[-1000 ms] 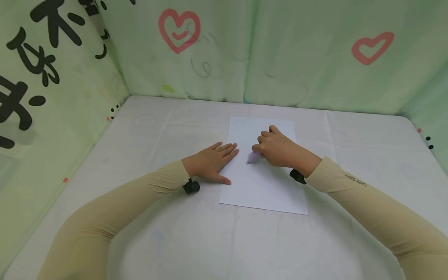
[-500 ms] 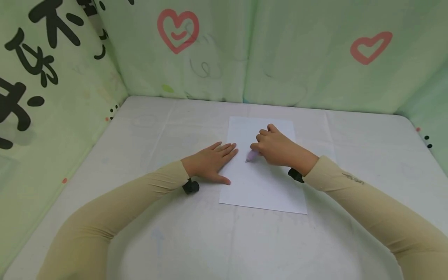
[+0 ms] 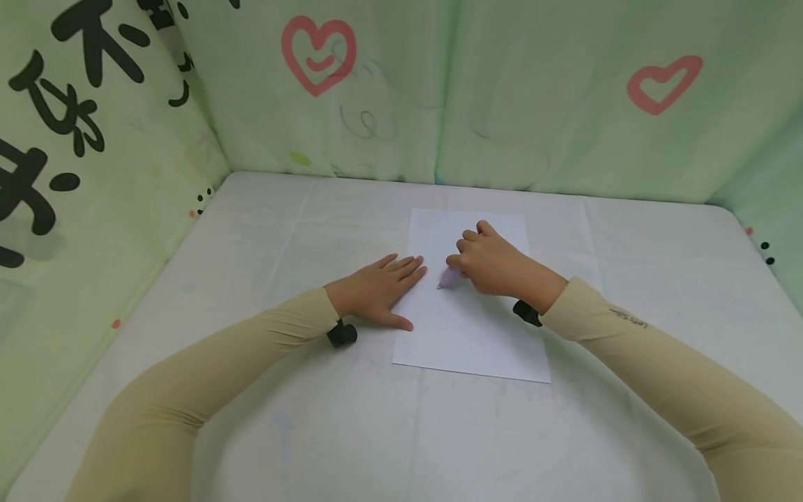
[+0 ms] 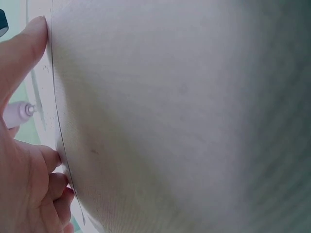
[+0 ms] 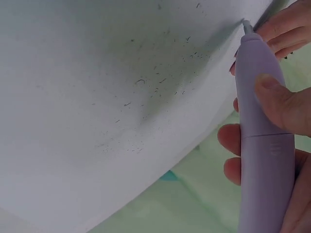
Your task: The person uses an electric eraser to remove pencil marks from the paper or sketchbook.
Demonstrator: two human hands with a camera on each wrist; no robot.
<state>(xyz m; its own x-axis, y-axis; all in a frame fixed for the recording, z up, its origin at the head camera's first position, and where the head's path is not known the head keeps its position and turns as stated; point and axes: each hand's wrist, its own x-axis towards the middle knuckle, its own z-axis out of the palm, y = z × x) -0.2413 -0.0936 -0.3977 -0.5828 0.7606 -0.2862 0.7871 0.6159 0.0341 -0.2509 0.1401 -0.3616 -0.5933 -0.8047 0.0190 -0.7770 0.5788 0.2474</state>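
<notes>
A white sheet of paper (image 3: 467,345) lies on the white-covered table. My left hand (image 3: 376,291) rests flat on its left edge, fingers straight and thumb spread toward me. My right hand (image 3: 495,263) grips a lilac electric eraser (image 3: 449,277) over the paper, its narrow tip pointing left toward the left fingers. In the right wrist view, the thumb presses on the side of the lilac body (image 5: 267,184), and the grey tip (image 5: 247,26) meets the paper. Small dark crumbs (image 5: 155,90) are scattered over the sheet there.
The white tablecloth (image 3: 301,425) surrounds the paper. Green curtains (image 3: 533,125) with hearts and black lettering close off the back and sides. A black wrist camera (image 3: 342,335) sits under the left wrist, another (image 3: 527,313) under the right.
My right hand has shifted slightly left and away from me with the electric eraser. The left hand and the paper have stayed practically in place.
</notes>
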